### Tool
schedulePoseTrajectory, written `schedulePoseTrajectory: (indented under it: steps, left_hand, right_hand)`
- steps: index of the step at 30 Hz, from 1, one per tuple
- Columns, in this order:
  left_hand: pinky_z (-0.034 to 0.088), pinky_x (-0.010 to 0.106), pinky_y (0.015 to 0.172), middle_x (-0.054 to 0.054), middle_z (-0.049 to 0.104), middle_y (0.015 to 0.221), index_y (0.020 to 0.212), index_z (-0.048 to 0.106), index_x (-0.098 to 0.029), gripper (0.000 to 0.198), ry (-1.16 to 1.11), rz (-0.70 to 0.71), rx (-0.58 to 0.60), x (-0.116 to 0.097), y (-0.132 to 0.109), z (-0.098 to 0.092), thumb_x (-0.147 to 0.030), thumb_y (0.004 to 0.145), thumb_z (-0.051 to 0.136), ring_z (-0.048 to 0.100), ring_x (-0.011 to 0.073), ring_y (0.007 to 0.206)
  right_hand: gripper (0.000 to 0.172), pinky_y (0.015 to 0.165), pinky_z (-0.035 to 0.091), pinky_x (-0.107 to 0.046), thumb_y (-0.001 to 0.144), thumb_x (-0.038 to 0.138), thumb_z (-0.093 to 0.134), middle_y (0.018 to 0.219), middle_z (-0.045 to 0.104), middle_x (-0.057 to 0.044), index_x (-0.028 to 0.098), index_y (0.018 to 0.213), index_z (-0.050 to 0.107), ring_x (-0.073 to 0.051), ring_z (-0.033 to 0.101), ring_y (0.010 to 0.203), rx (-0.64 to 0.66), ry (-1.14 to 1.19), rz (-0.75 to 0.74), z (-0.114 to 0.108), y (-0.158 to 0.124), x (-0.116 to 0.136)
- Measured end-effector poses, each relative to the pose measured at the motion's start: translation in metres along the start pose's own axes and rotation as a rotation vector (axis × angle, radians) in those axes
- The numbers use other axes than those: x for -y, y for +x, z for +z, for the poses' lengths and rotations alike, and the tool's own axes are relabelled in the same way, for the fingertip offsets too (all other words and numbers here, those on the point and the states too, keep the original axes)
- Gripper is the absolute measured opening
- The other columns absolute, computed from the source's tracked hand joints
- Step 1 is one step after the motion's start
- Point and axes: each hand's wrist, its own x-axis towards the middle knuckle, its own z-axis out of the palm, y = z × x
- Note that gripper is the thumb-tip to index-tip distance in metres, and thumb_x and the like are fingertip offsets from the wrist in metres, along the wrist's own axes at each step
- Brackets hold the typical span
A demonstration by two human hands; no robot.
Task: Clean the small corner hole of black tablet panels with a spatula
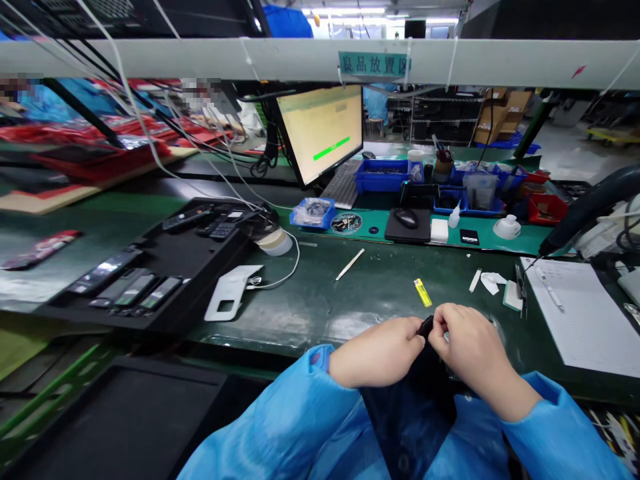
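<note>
The left hand (377, 352) and right hand (467, 348) meet over the front of the bench (310, 313), with their fingertips close together. The left fingers (414, 328) and right fingers (440, 320) are clamped from either side on the top of a soft-looking black piece (407, 407). Below the fingers it hangs down against the blue smock (280, 433). What the piece is, I cannot tell.

Just ahead of the fingers lies a yellow lighter (423, 293), and farther ahead and to their left lies a white stick (350, 264). To the right of the fingers are a white wipe (491, 283) and then a paper sheet (580, 313) with a pen (549, 289) lying on it. Well to the left of the fingers are a white plate (230, 291), a tape roll (274, 241) and a black tray (210, 250) holding phones (105, 272). Far beyond the fingers stand a mouse (406, 218), blue bins (381, 175) and a monitor (320, 130).
</note>
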Motion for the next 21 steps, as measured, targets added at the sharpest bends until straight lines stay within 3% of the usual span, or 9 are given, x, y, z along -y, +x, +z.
schedulePoseTrajectory:
  steps: [10,21]
  left_hand:
    - [0.047,0.034,0.087,0.005,0.076,0.106,0.097,0.063,-0.023,0.019,-0.058,0.031,-0.004,0.0039,0.0004,0.0013,-0.025,0.096,0.044,0.069,0.0255,0.097]
    - [0.047,0.032,0.081,0.004,0.074,0.099,0.092,0.058,-0.023,0.017,-0.021,0.049,0.006,0.0031,0.0018,0.0003,-0.023,0.095,0.041,0.068,0.0235,0.091]
  right_hand:
    - [0.013,0.063,0.035,-0.03,0.087,0.015,0.054,0.066,0.062,0.002,0.023,0.077,0.057,-0.017,0.057,0.062,-0.008,0.053,0.03,0.0008,-0.0028,-0.002]
    - [0.011,0.061,0.034,-0.03,0.088,0.017,0.053,0.066,0.06,0.002,0.023,0.079,0.057,-0.017,0.057,0.062,-0.004,0.099,0.06,0.0006,-0.004,-0.0039]
